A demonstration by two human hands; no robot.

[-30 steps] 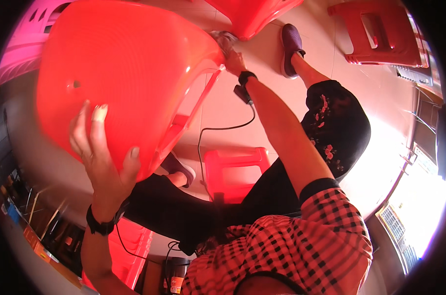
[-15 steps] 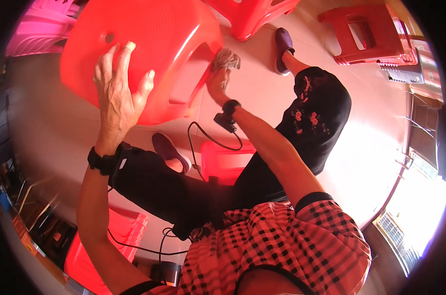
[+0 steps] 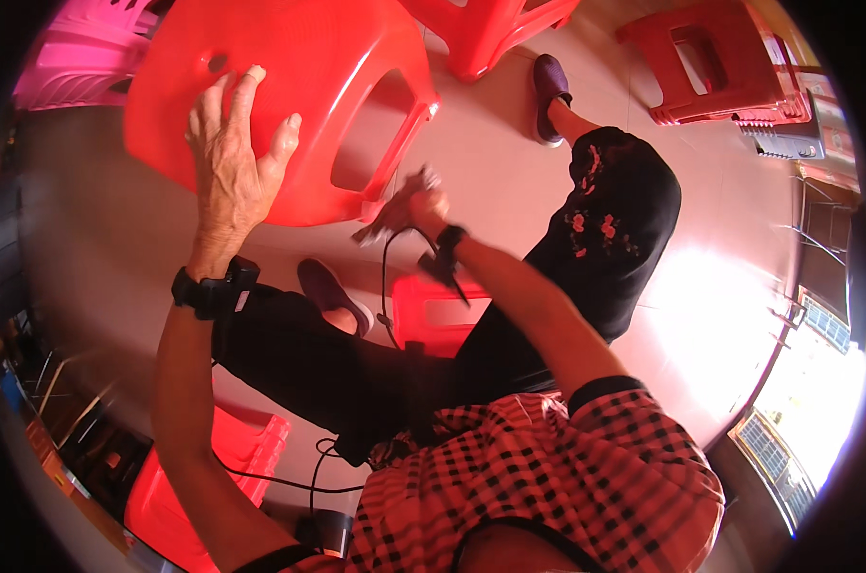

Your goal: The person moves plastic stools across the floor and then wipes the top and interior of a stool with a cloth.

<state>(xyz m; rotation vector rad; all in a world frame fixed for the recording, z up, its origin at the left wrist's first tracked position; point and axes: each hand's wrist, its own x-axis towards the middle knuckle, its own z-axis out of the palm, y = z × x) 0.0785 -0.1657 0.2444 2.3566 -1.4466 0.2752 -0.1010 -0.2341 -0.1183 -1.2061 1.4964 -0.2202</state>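
Note:
A red plastic stool (image 3: 347,57) stands in front of me, with a round hole in its seat and an opening in its side. On the seat's near part lies my left hand (image 3: 232,167), fingers spread and holding nothing. My right hand (image 3: 428,208) is closed on a greyish cloth (image 3: 392,212), close to the stool's lower right leg. Motion blurs the cloth and that hand, so I cannot tell whether the cloth touches the leg. Each wrist wears a black strap with a small device, and a black cable hangs by the right one.
Red stools stand at the top (image 3: 481,38) and upper right (image 3: 710,62). Another red stool (image 3: 433,315) is between my legs. Pink plastic stools (image 3: 75,57) are at upper left, and red plastic furniture (image 3: 204,477) is at lower left. A black cable (image 3: 290,485) runs beside me.
My right hand has moved with the cloth from the stool's side opening down toward me, near the lower leg. The stool has shifted slightly; my left hand stays on it.

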